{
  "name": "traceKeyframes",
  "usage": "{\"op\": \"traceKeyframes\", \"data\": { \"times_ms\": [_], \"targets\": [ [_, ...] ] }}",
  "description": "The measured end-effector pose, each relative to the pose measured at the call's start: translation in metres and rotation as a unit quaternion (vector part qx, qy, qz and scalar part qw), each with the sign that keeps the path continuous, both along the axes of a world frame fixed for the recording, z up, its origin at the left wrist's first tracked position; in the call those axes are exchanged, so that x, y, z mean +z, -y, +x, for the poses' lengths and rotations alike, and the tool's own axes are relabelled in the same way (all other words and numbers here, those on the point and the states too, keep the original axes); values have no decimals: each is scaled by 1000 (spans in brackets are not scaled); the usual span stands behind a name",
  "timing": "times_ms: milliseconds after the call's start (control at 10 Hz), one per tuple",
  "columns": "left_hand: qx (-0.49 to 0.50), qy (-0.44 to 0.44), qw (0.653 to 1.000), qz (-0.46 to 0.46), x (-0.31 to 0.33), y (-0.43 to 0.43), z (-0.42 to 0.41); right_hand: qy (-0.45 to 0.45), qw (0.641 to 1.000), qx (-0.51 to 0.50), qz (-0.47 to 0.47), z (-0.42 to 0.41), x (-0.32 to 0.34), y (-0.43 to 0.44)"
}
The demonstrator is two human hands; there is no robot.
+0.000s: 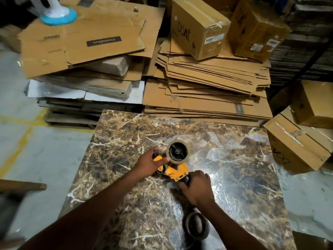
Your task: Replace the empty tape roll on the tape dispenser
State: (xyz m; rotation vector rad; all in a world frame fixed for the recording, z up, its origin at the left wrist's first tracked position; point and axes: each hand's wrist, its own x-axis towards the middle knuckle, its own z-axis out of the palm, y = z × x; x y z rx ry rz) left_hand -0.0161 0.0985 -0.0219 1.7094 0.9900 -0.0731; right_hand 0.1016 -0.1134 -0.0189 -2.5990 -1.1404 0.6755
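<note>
A yellow tape dispenser lies on its side on the brown marble-patterned tabletop. A roll of clear tape sits on its black hub. My left hand grips the dispenser's front end beside the roll, its fingers pinching near the tape's edge. Around the black handle at the dispenser's rear, my right hand is closed. An empty brown cardboard tape core lies on the table under my right forearm, near the front edge.
Stacks of flattened cardboard lie on the floor beyond the table. Sealed cartons stand on them and more cartons sit to the right. Grey floor with yellow lines is on the left.
</note>
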Motion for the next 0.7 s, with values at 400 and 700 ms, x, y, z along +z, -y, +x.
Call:
{"op": "traceKeyframes", "data": {
  "times_ms": [400,700],
  "targets": [
    [-120,-186,954,201,-35,11,-17,-19,992,65,-105,2,-41,14],
    [-277,-136,895,322,-12,14,-27,-37,994,46,-94,9,-40,17]
  ]
}}
